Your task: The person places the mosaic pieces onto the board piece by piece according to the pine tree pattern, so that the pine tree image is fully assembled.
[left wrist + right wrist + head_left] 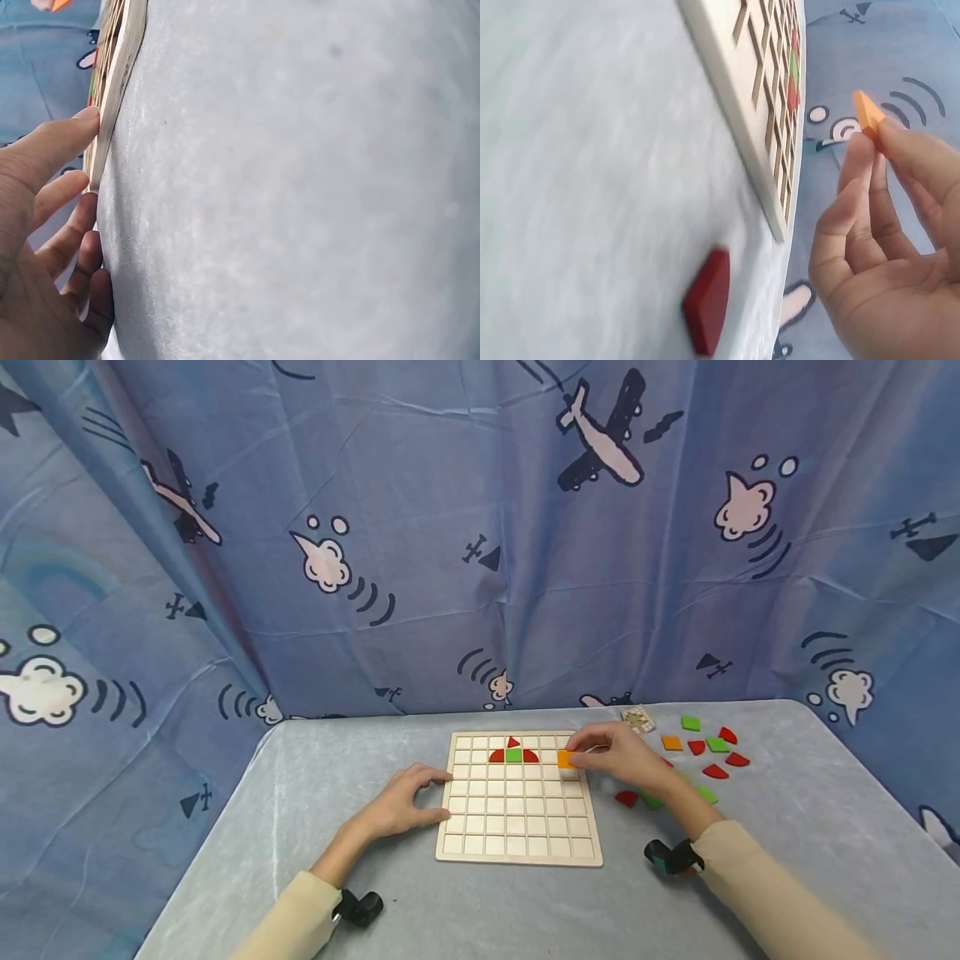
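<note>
An orange square tile (567,759) is pinched between the thumb and fingers of my right hand (618,755), over the right part of a wooden grid board (517,853). In the right wrist view the orange tile (868,112) shows tilted at the fingertips, above the board's surface. My left hand (401,802) rests at the board's left edge, thumb and fingertips spread along the side; the left wrist view shows these fingers (64,199) against the rim. In the board's upper rows sit a green square (513,756), a red piece (513,742) above it and red quarter-round pieces (497,756) on either side.
Right of the board lie several loose red, green and orange pieces, among them an orange square (672,743) and a red piece (627,798) near the board. A small patterned card (638,718) lies at the back. Behind the table hangs a blue curtain (420,568).
</note>
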Tool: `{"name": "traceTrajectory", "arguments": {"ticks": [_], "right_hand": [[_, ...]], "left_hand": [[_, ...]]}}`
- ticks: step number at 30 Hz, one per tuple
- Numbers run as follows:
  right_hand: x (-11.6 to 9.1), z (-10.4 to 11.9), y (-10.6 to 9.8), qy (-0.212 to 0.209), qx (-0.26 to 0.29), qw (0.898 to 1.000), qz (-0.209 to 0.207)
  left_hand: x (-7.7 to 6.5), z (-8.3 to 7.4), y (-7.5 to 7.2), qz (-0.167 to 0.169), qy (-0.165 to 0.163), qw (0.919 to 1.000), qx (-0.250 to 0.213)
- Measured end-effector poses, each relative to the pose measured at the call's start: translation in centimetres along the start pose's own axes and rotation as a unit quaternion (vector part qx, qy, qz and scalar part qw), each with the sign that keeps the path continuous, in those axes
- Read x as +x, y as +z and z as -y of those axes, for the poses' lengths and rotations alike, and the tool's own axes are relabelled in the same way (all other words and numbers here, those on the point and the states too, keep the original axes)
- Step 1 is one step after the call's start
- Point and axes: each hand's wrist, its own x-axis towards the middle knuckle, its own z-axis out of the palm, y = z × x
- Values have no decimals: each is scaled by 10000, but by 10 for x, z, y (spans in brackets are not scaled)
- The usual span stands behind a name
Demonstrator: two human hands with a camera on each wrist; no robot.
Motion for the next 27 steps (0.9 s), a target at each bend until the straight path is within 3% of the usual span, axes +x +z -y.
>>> {"name": "traceTrajectory", "arguments": {"ticks": [5,15,27], "right_hand": [[10,3,15,6,69,9999,104],[30,10,42,290,245,9993,-74],[45,8,65,239,375,9990,-57]], "left_hand": [[-1,-1,0,6,-4,10000,-11],[0,-1,0,14,13,10000,-2],[-1,-4,-1,-89,137,9999,22]]}}
